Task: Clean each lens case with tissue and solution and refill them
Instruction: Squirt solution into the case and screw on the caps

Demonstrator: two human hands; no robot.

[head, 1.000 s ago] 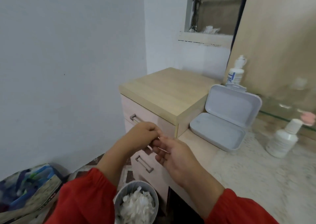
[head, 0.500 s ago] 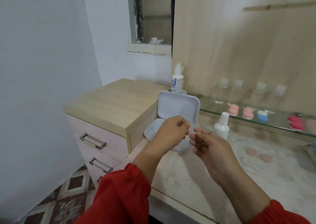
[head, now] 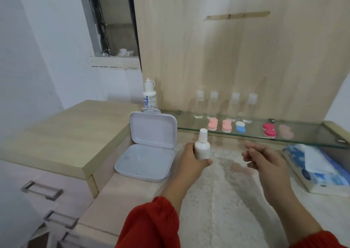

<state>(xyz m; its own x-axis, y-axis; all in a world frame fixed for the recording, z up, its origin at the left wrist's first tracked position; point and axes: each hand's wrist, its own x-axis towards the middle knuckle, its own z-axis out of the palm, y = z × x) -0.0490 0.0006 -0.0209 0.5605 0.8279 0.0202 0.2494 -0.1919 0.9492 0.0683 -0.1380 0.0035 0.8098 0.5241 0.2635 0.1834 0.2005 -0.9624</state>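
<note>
Left hand wraps the small white bottle at frame centre, upright on the bench, cap up, long axis vertical. Right hand hovers just right of it, fingers loosely curled, holding nothing I can make out. Lens cases sit on the glass shelf behind, above both hands, right hand nearer. Tissue pack at right edge.

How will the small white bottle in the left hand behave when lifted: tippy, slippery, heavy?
The small white bottle is tall and narrow, so probably tippy if nudged near its cap. Its smooth plastic may slip; the left hand wraps the lower body, a sensible grip. It looks light for its size, though the fill level cannot be seen.
</note>
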